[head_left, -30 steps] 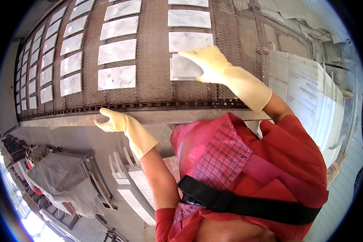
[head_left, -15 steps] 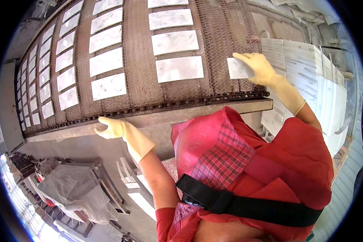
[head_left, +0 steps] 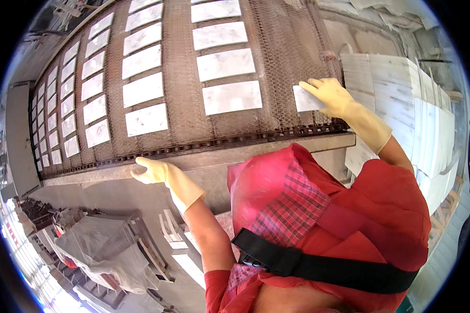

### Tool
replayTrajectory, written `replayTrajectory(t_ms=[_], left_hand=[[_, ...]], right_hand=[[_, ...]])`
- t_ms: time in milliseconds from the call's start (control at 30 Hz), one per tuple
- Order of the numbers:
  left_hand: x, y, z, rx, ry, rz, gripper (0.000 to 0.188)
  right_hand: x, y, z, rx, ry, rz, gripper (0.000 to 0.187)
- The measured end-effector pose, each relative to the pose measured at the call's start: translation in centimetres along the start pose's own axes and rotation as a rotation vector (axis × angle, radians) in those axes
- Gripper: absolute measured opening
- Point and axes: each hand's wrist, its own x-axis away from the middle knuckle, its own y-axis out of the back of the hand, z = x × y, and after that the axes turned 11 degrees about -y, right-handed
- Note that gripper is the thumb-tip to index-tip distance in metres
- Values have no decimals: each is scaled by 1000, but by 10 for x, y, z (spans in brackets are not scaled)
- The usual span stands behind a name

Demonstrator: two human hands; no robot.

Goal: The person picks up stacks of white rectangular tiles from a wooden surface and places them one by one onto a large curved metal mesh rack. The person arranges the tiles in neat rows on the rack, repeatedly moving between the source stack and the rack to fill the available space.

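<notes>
Across the brown mesh belt [head_left: 183,104], I see columns of white marbled tiles [head_left: 232,97] laid out; near its right end, the right hand [head_left: 333,96] has its fingers closed on a held tile [head_left: 305,99], though whether that touches the mesh I cannot tell; this column, I judge, is barely begun; the left hand [head_left: 152,171], thumb spread, holds nothing beside the pale rail [head_left: 219,155]; stacked slabs [head_left: 394,99] crowd the right, partly behind the right arm.
</notes>
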Motion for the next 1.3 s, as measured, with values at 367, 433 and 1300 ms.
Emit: replayTrajectory(t_ms=[367,433,1300], left_hand=[[29,63,-21,408,121,142,62],[42,94,9,387,69,180,58],[118,339,420,343,887,-214,70]], right_hand=[[-33,63,31,-86,249,-158,68],[-38,65,52,-119,337,-210,65],[-48,26,564,-77,1209,350,63]])
